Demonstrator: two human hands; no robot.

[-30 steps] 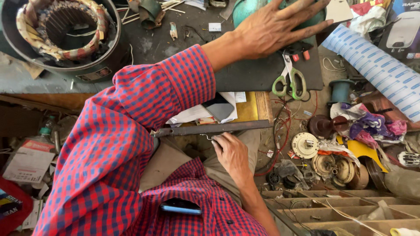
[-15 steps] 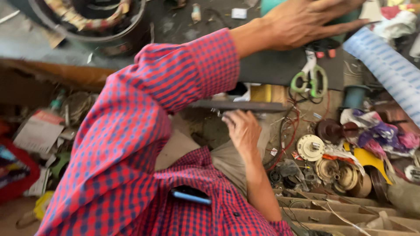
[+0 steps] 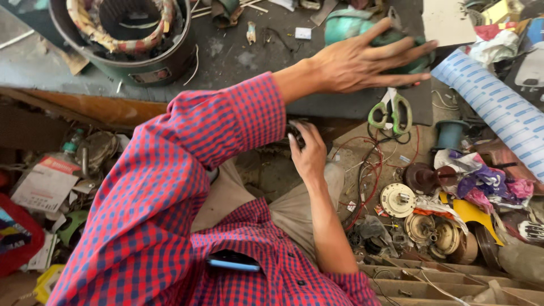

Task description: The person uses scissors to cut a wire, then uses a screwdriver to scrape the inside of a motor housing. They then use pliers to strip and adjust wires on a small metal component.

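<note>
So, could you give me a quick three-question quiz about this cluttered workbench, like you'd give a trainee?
1. True or false: the left hand is stretched out, fingers spread, over the bench top.
2. What colour are the handles of the scissors? A red, B green, C black.
3. Fill in: the right hand is closed on a small dark ____ below the bench edge.

Key
1. True. It reaches towards a teal bundle.
2. B, green. They lie just below the left hand.
3. Object. Most of it is hidden, so its kind cannot be told.
</note>
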